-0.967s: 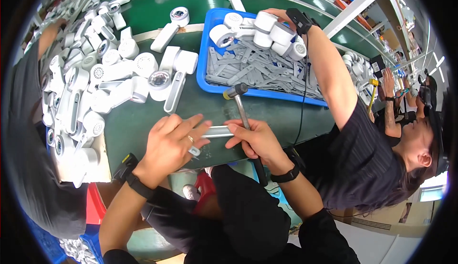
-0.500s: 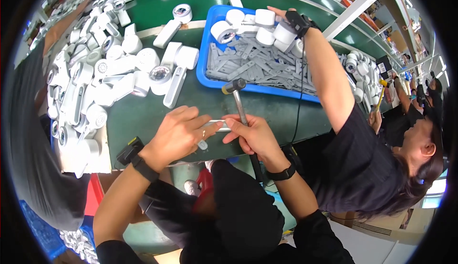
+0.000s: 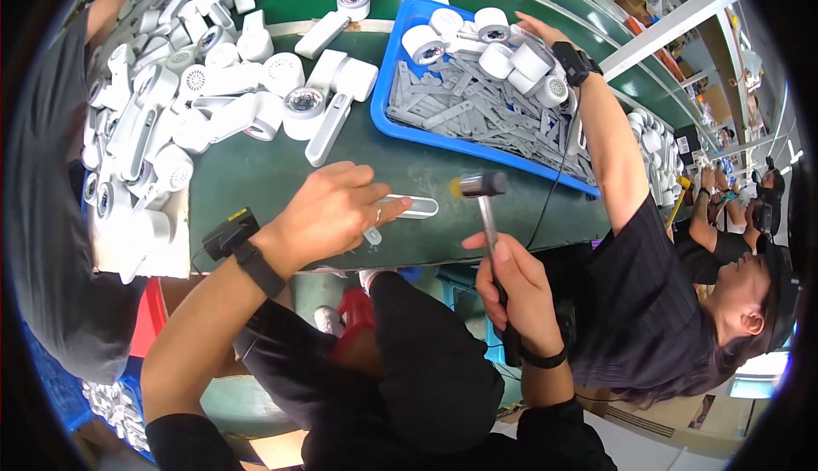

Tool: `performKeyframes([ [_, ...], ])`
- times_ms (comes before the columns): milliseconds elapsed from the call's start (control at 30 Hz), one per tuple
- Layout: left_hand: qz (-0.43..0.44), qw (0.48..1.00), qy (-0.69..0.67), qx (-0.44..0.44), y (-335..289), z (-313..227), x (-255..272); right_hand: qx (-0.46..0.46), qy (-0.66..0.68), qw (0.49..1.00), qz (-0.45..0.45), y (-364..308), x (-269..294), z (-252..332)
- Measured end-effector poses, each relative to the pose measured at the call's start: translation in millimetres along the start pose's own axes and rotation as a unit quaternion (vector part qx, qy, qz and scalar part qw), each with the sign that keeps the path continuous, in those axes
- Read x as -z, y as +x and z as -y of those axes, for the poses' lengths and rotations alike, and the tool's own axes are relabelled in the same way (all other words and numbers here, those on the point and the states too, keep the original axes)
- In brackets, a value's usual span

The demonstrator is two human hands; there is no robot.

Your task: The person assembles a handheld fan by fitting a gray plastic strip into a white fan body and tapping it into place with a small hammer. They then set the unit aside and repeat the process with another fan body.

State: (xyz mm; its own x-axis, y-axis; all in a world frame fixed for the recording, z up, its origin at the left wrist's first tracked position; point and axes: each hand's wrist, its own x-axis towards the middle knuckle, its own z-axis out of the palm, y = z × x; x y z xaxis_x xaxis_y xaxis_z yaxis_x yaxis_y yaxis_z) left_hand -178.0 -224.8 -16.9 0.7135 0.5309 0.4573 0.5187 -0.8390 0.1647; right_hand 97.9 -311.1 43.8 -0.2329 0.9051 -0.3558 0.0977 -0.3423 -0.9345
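My left hand (image 3: pixel 336 215) is closed over a white, long handle-shaped part (image 3: pixel 419 207) against the green tabletop, its rounded end sticking out past my fingertips. The rest of that part is hidden under the hand. A small grey strip tip (image 3: pixel 372 235) shows below my fingers. In my right hand (image 3: pixel 521 292) is a small hammer (image 3: pixel 487 215), gripped by its dark handle. Its black-and-yellow head is raised to the right of the white part and apart from it.
White devices with round heads and handles (image 3: pixel 230 117) are piled at left. A blue tray (image 3: pixel 477 146) holds grey strips (image 3: pixel 477 100) and several such devices. A co-worker's arm (image 3: pixel 609 143) reaches over it from the right. A loose device (image 3: pixel 328 126) lies before the pile.
My right hand has let go of the white part and moved right and down, with the hammer gripped in it. My left hand still keeps hold of the part, now on the tabletop.
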Motion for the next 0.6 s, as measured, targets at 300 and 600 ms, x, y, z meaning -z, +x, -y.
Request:
performKeyframes([
  [300, 0.004, 1.0, 0.015, -0.007, 0.2, 3.3, -3.6, -0.033, -0.05, 0.998, -0.022, 1.4, -9.7, -16.2],
  [600, -0.006, 1.0, -0.006, -0.026, 6.4, 5.6, 5.2, 0.011, -0.164, 0.986, 0.005, 11.3, -5.3, -32.0],
])
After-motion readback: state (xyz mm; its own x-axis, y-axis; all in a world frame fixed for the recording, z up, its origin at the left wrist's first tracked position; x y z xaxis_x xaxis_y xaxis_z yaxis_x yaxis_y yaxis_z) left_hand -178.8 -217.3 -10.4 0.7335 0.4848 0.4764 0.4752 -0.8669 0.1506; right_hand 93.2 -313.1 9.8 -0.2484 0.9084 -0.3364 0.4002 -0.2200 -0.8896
